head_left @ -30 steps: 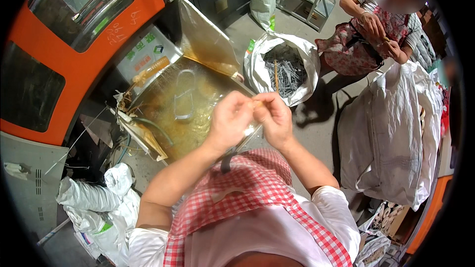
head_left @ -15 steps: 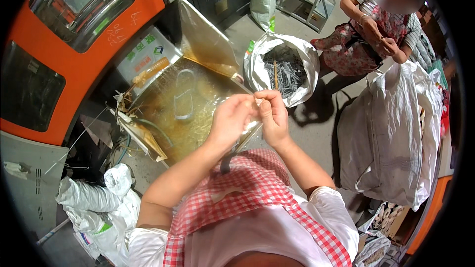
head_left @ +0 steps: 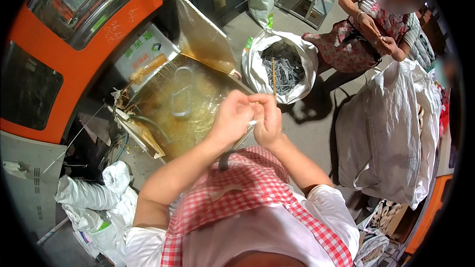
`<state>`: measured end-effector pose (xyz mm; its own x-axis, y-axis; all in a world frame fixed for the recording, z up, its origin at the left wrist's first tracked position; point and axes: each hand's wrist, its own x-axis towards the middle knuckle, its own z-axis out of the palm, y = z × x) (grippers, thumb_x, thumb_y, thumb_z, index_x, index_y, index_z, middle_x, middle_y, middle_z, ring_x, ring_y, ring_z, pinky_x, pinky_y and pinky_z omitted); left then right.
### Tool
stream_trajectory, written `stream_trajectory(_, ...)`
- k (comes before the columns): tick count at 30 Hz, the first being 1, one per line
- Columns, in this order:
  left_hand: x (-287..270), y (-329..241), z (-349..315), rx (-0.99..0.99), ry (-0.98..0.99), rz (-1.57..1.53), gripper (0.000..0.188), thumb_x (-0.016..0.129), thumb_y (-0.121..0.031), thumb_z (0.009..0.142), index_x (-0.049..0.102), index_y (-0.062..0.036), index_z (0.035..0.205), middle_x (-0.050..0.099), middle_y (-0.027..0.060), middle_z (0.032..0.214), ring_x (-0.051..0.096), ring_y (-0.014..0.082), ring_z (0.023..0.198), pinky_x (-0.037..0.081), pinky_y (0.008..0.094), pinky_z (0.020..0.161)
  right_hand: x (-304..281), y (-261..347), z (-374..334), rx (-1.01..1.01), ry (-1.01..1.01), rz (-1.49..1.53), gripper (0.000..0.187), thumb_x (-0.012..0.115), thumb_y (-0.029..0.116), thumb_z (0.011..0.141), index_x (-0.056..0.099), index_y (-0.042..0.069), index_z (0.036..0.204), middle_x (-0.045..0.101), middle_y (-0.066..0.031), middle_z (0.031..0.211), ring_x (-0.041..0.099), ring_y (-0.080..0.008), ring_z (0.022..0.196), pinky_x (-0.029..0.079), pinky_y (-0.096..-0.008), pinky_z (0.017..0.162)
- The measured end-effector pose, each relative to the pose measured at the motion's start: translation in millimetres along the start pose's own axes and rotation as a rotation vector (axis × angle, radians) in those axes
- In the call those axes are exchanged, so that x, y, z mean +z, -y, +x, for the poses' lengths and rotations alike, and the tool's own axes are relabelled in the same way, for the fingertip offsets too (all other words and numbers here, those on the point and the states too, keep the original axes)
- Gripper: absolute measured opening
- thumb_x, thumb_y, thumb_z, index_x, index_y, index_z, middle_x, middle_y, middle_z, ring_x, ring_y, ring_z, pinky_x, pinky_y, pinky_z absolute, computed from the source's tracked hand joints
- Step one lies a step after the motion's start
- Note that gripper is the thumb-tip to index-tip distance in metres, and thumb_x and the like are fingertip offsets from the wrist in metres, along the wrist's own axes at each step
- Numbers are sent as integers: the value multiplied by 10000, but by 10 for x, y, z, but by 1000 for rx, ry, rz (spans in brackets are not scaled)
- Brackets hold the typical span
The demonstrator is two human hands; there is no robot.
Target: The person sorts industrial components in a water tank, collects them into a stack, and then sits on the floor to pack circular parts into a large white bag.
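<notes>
The left hand (head_left: 230,118) and right hand (head_left: 267,121) are together, with fingertips meeting above the near right edge of a shallow tray (head_left: 217,83) holding yellowish liquid. The fingers cover the contact point; whether an item is gripped cannot be determined. An oblong pale loop (head_left: 181,114) lies in the tray, left of the hands. Beyond the right hand stands an open white sack (head_left: 308,66) containing grey strips (head_left: 287,71).

The grey concrete floor (head_left: 316,141) carries a round, open white woven sack (head_left: 251,69). Behind this sack stands a narrow white-green sack (head_left: 261,2); behind and to its right, a grey metal stepladder (head_left: 322,7); at its right and nearer, a bulky white sack (head_left: 368,138).
</notes>
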<state>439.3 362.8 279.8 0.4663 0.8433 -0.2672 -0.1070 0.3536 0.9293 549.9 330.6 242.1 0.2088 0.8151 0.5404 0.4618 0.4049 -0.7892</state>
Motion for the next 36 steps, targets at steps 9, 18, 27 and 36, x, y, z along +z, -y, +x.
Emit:
stream_trajectory(9, 46, -72, -12, -58, 118, -167, 106, 439, -46, 832, 427, -61, 936, 374, -28, 548, 290, 32, 377, 217, 181, 326, -92, -49, 28, -45, 45, -1, 153, 460, 106, 841, 537, 18, 940, 608, -133, 695, 606, -283, 609, 480, -352, 551)
stream_trajectory(18, 33, -32, 0, -54, 116, -187, 93, 466, -29, 793, 423, -17, 874, 434, 19, 584, 360, 45, 397, 263, 202, 312, -84, 28, 17, 1, 52, -104, 128, 465, 88, 831, 550, 26, 904, 607, -149, 730, 609, -287, 621, 484, -352, 564)
stream_trajectory(27, 69, -36, 34, -145, 6, -272, 43, 406, -52, 816, 429, -82, 837, 407, 7, 590, 319, 58, 391, 236, 192, 323, -10, -58, 95, 129, 4, 224, 216, 365, 137, 898, 522, -12, 902, 573, -114, 760, 536, -160, 577, 444, -268, 558)
stream_trajectory(36, 52, 51, 83, -75, 50, -235, 48, 470, -87, 855, 444, -51, 874, 434, 23, 612, 396, 76, 441, 302, 192, 354, -99, -96, 78, 328, 38, 218, 202, 389, 168, 891, 494, 9, 958, 562, -88, 756, 530, -128, 632, 452, -280, 605)
